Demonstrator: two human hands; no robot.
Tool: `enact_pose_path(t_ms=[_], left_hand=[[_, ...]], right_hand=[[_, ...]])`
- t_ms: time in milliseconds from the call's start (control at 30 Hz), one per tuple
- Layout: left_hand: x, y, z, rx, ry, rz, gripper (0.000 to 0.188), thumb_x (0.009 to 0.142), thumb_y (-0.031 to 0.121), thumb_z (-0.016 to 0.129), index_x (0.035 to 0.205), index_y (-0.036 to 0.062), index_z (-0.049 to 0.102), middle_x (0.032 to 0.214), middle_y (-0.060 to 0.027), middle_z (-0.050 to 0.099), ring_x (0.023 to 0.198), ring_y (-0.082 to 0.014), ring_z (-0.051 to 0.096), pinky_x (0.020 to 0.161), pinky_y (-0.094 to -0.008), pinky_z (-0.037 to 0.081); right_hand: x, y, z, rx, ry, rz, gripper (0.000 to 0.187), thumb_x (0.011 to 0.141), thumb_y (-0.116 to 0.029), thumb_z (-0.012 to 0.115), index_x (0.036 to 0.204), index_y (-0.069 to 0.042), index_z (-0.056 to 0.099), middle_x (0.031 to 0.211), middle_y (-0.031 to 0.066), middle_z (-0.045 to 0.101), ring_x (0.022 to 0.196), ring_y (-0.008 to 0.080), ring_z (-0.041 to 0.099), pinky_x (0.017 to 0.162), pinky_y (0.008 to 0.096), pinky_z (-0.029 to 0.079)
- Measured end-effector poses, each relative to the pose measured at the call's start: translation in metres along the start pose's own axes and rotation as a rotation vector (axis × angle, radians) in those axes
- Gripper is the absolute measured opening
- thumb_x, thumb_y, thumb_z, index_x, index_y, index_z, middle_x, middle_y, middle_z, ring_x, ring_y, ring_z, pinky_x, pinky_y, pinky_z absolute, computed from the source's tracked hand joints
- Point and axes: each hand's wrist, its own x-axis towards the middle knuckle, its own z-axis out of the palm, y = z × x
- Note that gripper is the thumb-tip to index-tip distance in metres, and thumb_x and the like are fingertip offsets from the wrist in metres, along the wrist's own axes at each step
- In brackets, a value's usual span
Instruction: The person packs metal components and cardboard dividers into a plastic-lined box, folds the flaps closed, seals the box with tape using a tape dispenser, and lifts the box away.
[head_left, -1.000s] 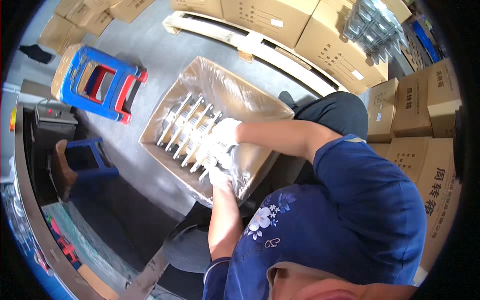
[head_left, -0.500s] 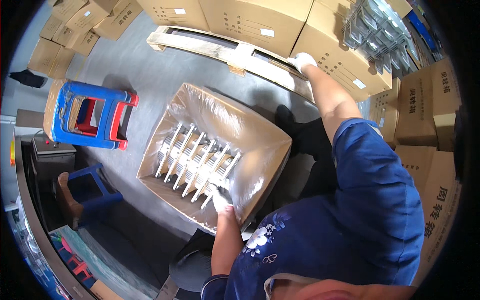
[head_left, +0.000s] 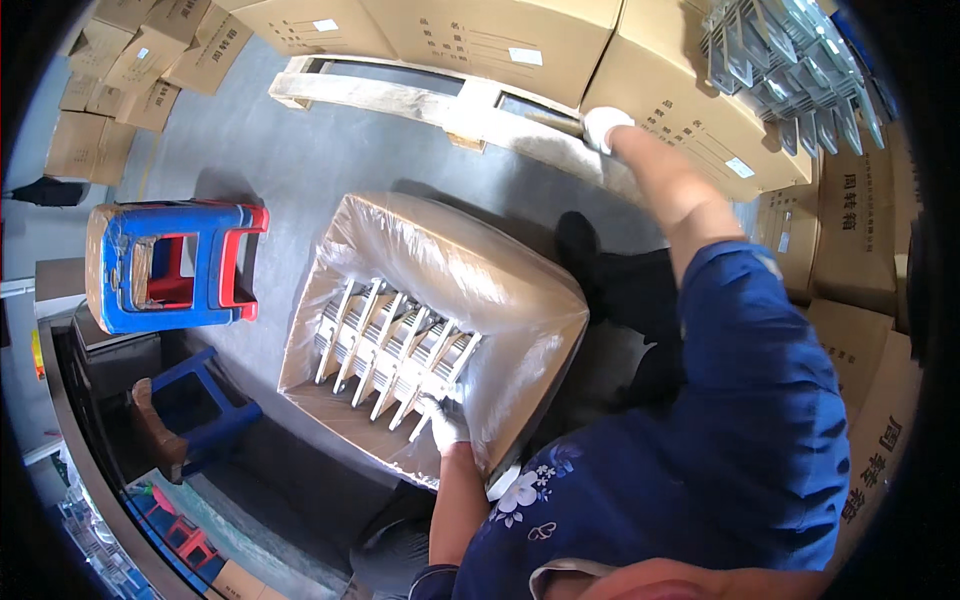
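Note:
My left hand, in a white glove, reaches into an open carton lined with clear plastic. Its fingers are closed at the near right end of a row of silvery ribbed metal parts with several flat, plate-like bars standing across them. Far out to the right, my right hand, also white-gloved, is closed in a fist-like shape at the lower edge of a large cardboard box on the pallet. A brownish strip lies just left of it; I cannot tell whether the fingers hold it.
A wooden pallet bears large boxes along the far side. At the upper right is a stack of clear, tray-like pieces. Blue and red stools stand to the left, another blue stool nearer. Cartons stand at the right.
The view has shifted slightly. My right hand stays by the box's lower edge and now looks more rounded. My left hand remains at the end of the metal parts.

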Motion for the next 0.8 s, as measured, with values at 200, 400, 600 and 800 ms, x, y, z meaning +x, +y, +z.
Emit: enact_pose_path(t_ms=[200,400,600,800], left_hand=[[0.019,0.002,-0.034,0.124,-0.096,-0.021,0.070,0.086,0.059,0.048,0.129,0.0038,0.044,0.127,-0.0128,0.049,0.115,-0.0238,0.046,0.101,-0.0349,0.034],[-0.057,0.133,0.049,1.649,-0.453,0.126,0.054,0.092,0.042,0.046,0.129,0.0017,0.047,0.127,-0.0124,0.052,0.109,-0.0261,0.054,0.091,-0.0331,0.042],[-0.179,0.200,0.169,0.478,-0.620,0.439,0.058,0.092,0.044,0.048,0.132,0.0021,0.042,0.128,-0.0164,0.049,0.113,-0.0264,0.052,0.089,-0.0354,0.046],[-0.214,0.195,0.193,-0.012,-0.830,0.450,0.055,0.097,0.037,0.041,0.137,-0.0004,0.030,0.137,-0.0127,0.039,0.125,-0.0199,0.039,0.105,-0.0317,0.031]], right_hand=[[-0.059,-0.042,-0.126,0.504,0.368,-0.292,0.039,0.087,-0.032,0.053,0.110,-0.001,0.058,0.108,0.0154,0.061,0.101,0.0270,0.058,0.089,0.0366,0.045],[-0.147,-0.074,-0.139,1.376,-0.047,-0.604,0.036,0.088,-0.028,0.058,0.111,0.000,0.059,0.104,0.0066,0.064,0.094,0.0118,0.059,0.084,0.0248,0.047],[-0.204,-0.129,-0.119,1.729,-0.529,-0.284,0.040,0.091,-0.027,0.056,0.122,-0.002,0.052,0.113,0.0093,0.061,0.098,0.0160,0.061,0.085,0.0310,0.050],[-0.214,-0.151,-0.087,1.410,-0.315,-0.610,0.047,0.093,-0.020,0.049,0.137,-0.006,0.036,0.123,0.0115,0.055,0.107,0.0169,0.056,0.091,0.0310,0.046]])
